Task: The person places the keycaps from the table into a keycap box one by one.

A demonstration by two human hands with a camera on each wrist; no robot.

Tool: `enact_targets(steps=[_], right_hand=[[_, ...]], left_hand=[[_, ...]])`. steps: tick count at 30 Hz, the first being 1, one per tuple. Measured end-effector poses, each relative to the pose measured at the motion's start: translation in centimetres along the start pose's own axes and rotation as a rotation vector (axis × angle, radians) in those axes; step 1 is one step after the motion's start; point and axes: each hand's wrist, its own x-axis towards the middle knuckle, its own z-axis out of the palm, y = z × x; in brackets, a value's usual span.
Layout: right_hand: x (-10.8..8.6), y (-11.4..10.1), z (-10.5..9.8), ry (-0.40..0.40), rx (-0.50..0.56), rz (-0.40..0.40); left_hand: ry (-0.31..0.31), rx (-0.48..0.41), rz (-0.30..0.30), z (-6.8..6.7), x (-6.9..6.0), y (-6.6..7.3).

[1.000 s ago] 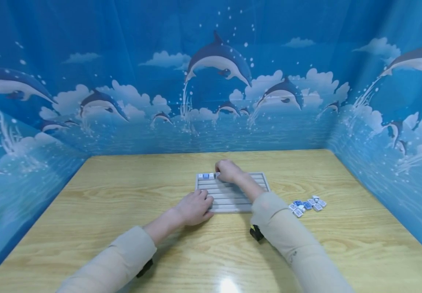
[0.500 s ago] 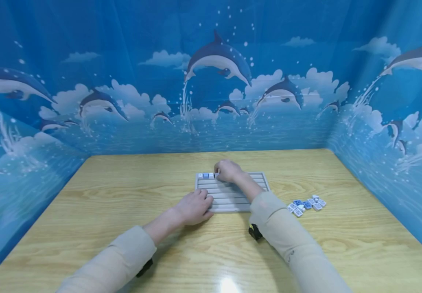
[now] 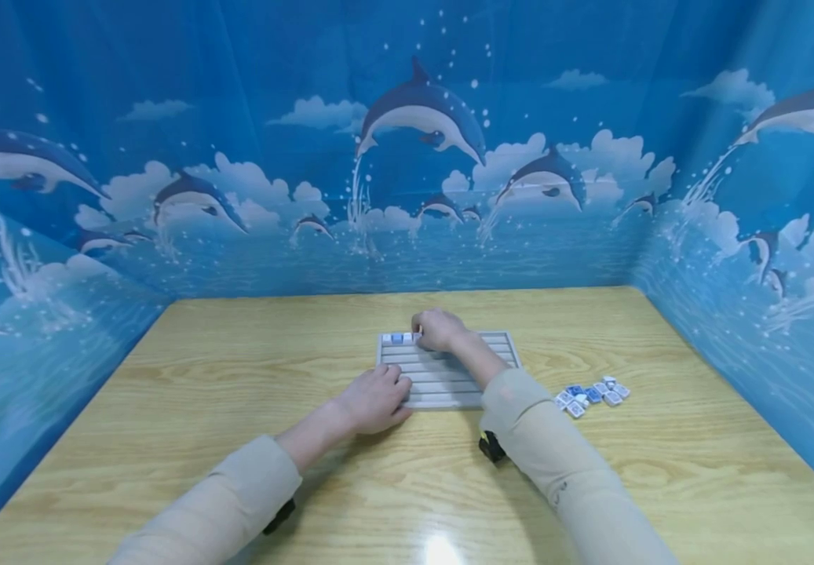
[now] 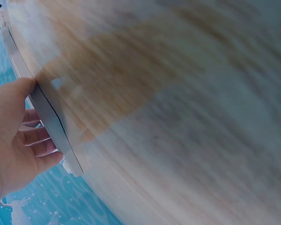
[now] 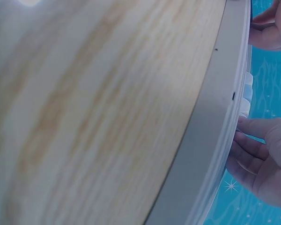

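A grey slatted tray point(image 3: 445, 388) lies mid-table. My left hand point(image 3: 373, 402) grips its near left corner; in the left wrist view the thumb presses the front edge and the other fingers reach round the far side. Along the tray's back row, at the left end, stand several small blue and white tiles point(image 3: 397, 339). My right hand point(image 3: 439, 329) reaches over the tray to that row and pinches a small tile point(image 3: 417, 337) just right of the others; the fingers hide most of it. The right wrist view shows the right thumb beside the tiles point(image 5: 247, 89), beyond the tray's rim.
Several loose blue and white tiles point(image 3: 593, 395) lie in a cluster right of the tray, beside my right sleeve point(image 3: 555, 447). The wood-grain table point(image 3: 237, 353) is bordered by a blue dolphin-print curtain point(image 3: 293, 196) at the back and both sides.
My right hand has shifted very slightly left along the back row. The left hand, tray and loose tiles have kept their places.
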Motion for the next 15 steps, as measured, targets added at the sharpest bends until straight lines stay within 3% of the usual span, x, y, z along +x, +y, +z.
enact_targets(steps=[15], right_hand=[[-0.91,0.52,0.0,-0.013,0.041,0.021]], left_hand=[[0.032,-0.026,0.011,0.05,-0.11,0.06]])
